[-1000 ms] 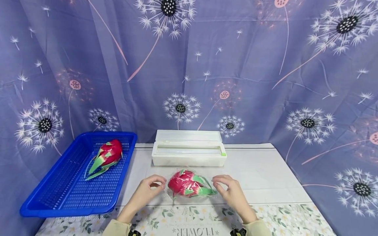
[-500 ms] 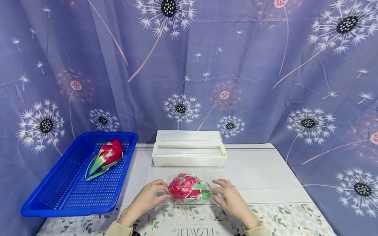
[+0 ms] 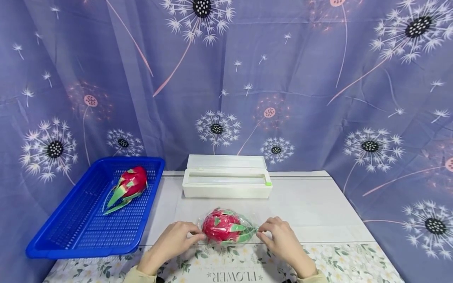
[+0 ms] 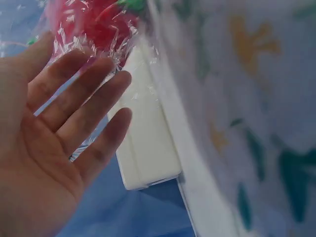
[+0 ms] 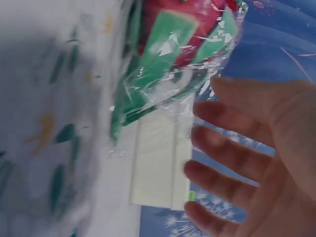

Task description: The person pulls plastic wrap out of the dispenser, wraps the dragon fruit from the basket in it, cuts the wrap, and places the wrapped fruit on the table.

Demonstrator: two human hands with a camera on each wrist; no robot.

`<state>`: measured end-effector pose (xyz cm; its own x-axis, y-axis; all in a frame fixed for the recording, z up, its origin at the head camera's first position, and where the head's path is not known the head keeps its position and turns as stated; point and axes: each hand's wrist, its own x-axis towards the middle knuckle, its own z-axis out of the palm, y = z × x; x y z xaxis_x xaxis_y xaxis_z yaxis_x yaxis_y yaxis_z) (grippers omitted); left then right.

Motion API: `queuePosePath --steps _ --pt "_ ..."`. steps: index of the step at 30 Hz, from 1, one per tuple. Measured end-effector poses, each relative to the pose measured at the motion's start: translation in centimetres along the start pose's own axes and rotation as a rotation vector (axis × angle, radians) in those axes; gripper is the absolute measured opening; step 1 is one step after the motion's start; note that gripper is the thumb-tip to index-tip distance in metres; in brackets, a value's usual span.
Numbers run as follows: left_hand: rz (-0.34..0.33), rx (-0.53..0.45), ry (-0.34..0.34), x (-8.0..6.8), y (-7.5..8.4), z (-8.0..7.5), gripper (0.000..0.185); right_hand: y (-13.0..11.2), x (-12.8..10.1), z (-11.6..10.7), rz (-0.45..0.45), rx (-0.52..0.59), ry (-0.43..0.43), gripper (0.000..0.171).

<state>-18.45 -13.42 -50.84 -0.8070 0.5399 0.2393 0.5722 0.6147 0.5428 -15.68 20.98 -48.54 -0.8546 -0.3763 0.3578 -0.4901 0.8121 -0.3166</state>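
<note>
My left hand [image 3: 175,236] and right hand [image 3: 281,237] flank the wrapped dragon fruit [image 3: 226,226] on the table [image 3: 318,208], fingers straight against the film [image 5: 163,106]. It looks loose at the leafy end, I think, so I'd smooth it gently inward without tearing.

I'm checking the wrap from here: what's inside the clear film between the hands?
Inside the clear film lies a red dragon fruit with green scales. The left hand and right hand touch the film at either end. The fruit's underside and the table under it are hidden.
</note>
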Motion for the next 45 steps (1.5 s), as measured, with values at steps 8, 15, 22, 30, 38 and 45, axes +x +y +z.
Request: queuePosePath --steps 8,15,22,30,38,45 --pt "-0.017 0.061 0.243 2.4 1.5 -0.8 0.009 -2.6 3.6 1.0 0.002 0.117 0.103 0.012" --pt "0.025 0.124 0.214 4.8 3.0 -0.3 0.019 -3.7 5.4 2.5 -0.064 0.13 0.082 0.009" --pt "0.045 0.158 0.223 5.2 3.7 -0.1 0.007 -4.1 5.3 2.6 -0.058 0.121 0.093 0.012" --pt "0.08 0.18 0.282 4.8 3.6 0.7 0.004 -4.4 4.9 2.8 -0.047 0.142 0.114 0.012" --pt "0.051 0.079 0.291 3.6 3.5 1.3 0.007 -4.7 4.3 3.1 -0.06 0.163 0.091 0.008" --pt "0.094 0.021 0.297 2.8 3.2 1.8 0.008 -5.1 3.2 3.4 -0.076 0.148 0.075 0.012"
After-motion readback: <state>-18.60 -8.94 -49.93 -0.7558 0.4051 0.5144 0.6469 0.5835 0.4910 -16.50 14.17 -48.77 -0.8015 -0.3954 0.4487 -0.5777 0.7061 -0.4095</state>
